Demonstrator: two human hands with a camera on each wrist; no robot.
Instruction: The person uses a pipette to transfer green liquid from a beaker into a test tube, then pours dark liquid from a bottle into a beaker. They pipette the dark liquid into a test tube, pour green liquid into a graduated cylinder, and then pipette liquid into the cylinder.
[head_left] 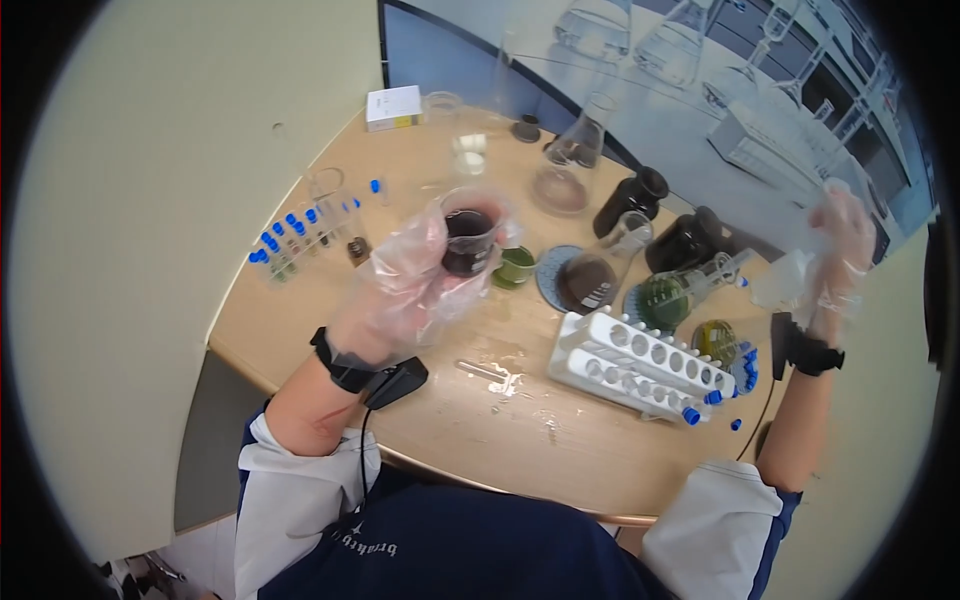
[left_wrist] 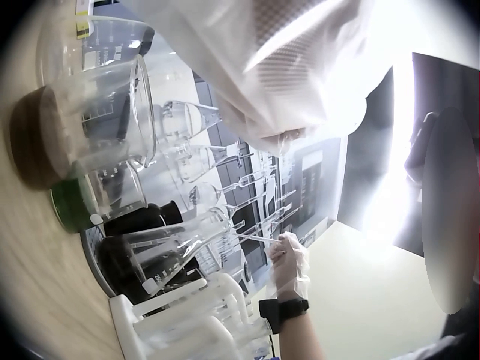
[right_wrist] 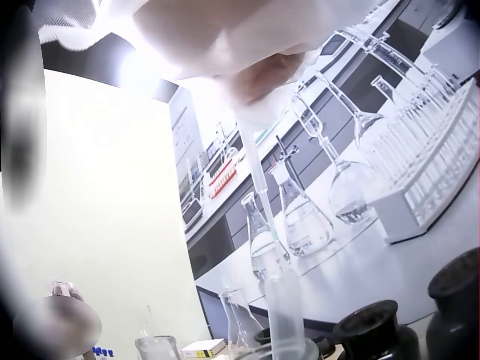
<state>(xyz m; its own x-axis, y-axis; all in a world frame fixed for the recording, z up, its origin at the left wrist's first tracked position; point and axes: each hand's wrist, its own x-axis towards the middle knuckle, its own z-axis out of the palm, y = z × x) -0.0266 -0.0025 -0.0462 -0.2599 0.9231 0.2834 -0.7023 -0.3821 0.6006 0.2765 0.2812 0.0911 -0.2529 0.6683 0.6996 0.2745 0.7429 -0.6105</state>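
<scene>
My gloved left hand [head_left: 430,265] grips a small beaker [head_left: 468,245] of dark liquid, raised over the table. In the left wrist view the loose glove [left_wrist: 300,67] fills the top. My gloved right hand [head_left: 845,240] is raised at the far right. Its fingertips pinch a slender translucent dropper [right_wrist: 251,154] that points downward; the left wrist view shows this hand [left_wrist: 289,262] with the thin stem too. Below the dropper's tip stands a translucent tube-like piece [right_wrist: 285,315]. Near the left hand sits a beaker of green liquid [head_left: 515,268].
A white tube rack [head_left: 640,370] stands right of centre. Behind it are a conical flask of dark liquid [head_left: 590,280], a green one [head_left: 663,300] and dark bottles [head_left: 630,200]. Capped tubes in a clear rack [head_left: 300,235] are at left. Water droplets [head_left: 510,380] wet the tabletop.
</scene>
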